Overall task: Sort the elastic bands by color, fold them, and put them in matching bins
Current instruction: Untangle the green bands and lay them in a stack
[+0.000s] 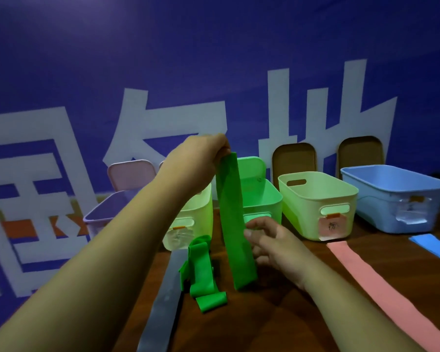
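Note:
My left hand (201,158) pinches the top end of a long green elastic band (233,214) and holds it up so it hangs down to the brown table (277,321). My right hand (267,240) touches the band's right edge lower down, thumb against it and fingers loosely bent. A second green band (201,273) lies crumpled on the table left of the hanging one. A pink band (381,285), a blue band (434,247) and a grey band (163,306) lie flat on the table.
Bins stand in a row at the back: purple (102,212), pale yellow-green (201,212), bright green (262,196), another pale yellow-green (318,201), light blue (396,196). Behind them lean lids and a blue wall with white lettering.

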{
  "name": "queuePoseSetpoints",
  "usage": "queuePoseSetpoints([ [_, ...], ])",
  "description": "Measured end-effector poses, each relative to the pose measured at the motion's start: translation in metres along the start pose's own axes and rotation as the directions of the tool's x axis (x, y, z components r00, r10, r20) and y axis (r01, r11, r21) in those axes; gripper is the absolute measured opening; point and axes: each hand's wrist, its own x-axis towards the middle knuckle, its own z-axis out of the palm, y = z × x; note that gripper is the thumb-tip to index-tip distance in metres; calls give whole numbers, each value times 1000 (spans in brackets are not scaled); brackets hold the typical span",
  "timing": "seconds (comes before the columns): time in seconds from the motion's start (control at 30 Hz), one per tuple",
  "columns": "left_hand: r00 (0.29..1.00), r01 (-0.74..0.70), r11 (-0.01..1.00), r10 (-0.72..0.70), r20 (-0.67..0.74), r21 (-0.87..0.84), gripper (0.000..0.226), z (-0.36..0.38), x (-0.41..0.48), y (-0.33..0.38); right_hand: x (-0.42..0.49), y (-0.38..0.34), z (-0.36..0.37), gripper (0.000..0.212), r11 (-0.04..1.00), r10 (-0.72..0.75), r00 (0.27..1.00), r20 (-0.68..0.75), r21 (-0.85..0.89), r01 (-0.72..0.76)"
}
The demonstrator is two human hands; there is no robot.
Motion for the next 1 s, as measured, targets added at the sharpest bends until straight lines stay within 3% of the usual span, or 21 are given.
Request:
queuePoseSetpoints([
  [0.3,996,-29,998,34,-82,64,17,-32,19,10,-2,1,5,36,980,-119,991,-54,-164,109],
  [0.43,996,-32,998,37,-83,60,16,-40,23,10,1,5,0,45,981,-129,985,-117,-159,109],
  [0.63,995,-44,996,50,-85,72,14,-44,24,12,5,11,5,74,891,-86,995,-53,-452,53],
  [0.8,997,8,997,-2,-75,73,22,-44,27,6,-7,-3,6,27,848,126,991,41,-523,-87],
  [1.0,996,84,996,-84,-37,4,24,-25,21,5,-56,-6,1,26,849,164,978,127,-523,-75],
])
